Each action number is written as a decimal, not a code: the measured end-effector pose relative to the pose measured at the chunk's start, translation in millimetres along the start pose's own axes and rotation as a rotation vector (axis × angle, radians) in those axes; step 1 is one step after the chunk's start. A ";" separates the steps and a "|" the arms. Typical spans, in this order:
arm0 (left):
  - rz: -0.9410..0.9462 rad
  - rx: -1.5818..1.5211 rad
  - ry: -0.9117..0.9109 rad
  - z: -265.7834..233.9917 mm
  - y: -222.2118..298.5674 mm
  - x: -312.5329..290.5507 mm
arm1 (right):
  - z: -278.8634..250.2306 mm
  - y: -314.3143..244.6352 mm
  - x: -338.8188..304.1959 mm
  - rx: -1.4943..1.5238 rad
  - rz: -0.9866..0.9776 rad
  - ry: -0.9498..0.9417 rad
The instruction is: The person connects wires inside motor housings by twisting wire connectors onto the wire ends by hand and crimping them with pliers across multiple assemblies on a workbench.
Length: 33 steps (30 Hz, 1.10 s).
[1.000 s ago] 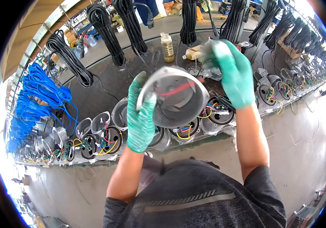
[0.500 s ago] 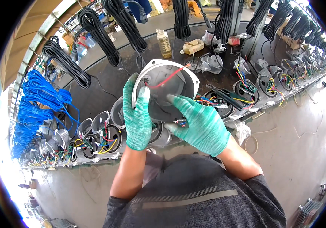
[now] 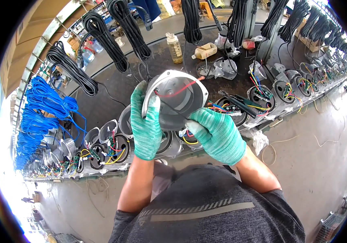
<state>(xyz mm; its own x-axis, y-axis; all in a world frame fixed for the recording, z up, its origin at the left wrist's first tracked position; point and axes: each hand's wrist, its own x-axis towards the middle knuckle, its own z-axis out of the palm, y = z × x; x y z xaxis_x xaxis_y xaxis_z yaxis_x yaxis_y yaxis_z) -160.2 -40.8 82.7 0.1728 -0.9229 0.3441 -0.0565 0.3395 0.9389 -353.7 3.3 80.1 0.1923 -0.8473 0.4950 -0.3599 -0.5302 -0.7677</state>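
Note:
A grey round metal housing (image 3: 181,115) with a pale flanged rim is held up over the bench, its open side tilted toward me. My left hand (image 3: 147,127), in a green knit glove, grips its left side with the thumb over the rim and the fingers outside. From the cable hole beside that thumb a red wire (image 3: 181,89) runs across the opening to the far rim. A thin black wire (image 3: 173,108) crosses the inside toward my right hand (image 3: 218,135). That hand, gloved alike, is closed in a pinch on the black wire at the near right rim.
Similar housings with circuit boards and coloured wires, such as this one (image 3: 121,146), line the bench edge. Black-handled pliers (image 3: 240,104) lie across them at right. Coiled black cables (image 3: 193,24) hang behind, blue cable bundles (image 3: 46,101) at left. A bottle (image 3: 174,48) stands farther back.
My right fingers were apart near the housing's opening and have now closed on the black wire, drawing it toward the near right rim. The housing has tilted and sunk slightly.

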 end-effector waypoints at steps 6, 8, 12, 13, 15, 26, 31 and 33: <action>-0.080 0.115 -0.115 -6.4 -23.4 -1.4 | -6.0 0.2 12.3 -0.066 -0.073 0.174; -0.095 -0.006 -0.092 -3.7 -28.8 -1.1 | -12.2 -4.9 19.0 -0.081 -0.036 0.114; -0.117 -0.086 -0.030 -1.8 -36.6 -9.8 | -14.7 5.9 25.0 -0.201 0.106 -0.075; -0.113 -0.111 0.001 -0.7 -38.2 -11.9 | -15.4 6.6 25.8 -0.250 0.084 -0.091; -0.116 -0.164 0.040 -1.6 -42.7 -12.0 | -13.3 7.6 27.1 -0.299 0.064 -0.111; -0.350 -0.094 -0.179 -17.5 -63.2 35.9 | 12.7 34.0 103.0 0.039 0.134 -0.086; 0.002 0.287 -0.122 -34.9 -106.6 44.9 | 39.9 59.1 134.9 -0.086 -0.009 -0.145; 0.335 0.800 0.009 -30.1 -90.3 40.1 | 45.0 71.6 136.2 -0.128 -0.042 -0.148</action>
<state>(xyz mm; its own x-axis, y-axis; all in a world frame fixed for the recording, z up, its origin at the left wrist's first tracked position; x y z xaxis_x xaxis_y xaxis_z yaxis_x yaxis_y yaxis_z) -118.6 -103.0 11.5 0.0308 -0.7944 0.6066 -0.7802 0.3603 0.5114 -312.2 -151.5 74.3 0.3380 -0.8247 0.4535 -0.4598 -0.5651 -0.6850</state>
